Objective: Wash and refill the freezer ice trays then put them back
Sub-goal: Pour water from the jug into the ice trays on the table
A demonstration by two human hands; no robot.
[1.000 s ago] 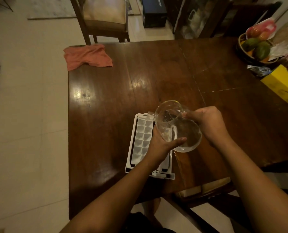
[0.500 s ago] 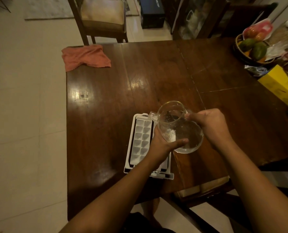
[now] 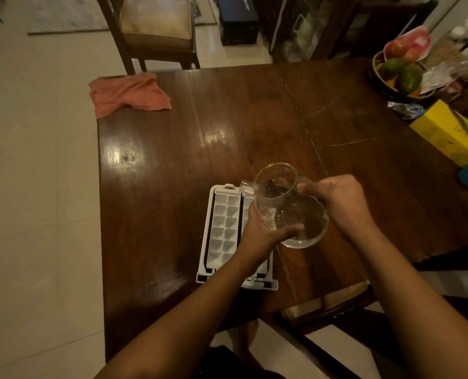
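A white ice tray frame (image 3: 224,228) with two rows of cube cells lies on the dark wooden table (image 3: 159,173) near its front edge. Over its right half I hold a clear glass jug (image 3: 287,206), tilted to the left with its spout above the tray's far end. My right hand (image 3: 339,201) grips the jug at its handle side. My left hand (image 3: 265,231) cups the jug's underside, thumb across the glass. The tray's right row is mostly hidden under my left hand and the jug.
A red cloth (image 3: 127,93) lies on the table's far left corner. A fruit bowl (image 3: 399,75) and a yellow box (image 3: 451,132) sit at the right. A wooden chair (image 3: 153,28) stands beyond the table, and another chair (image 3: 328,302) is tucked under the front edge.
The jug stays tilted over the tray between both hands, with hardly any shift. The view has moved slightly.
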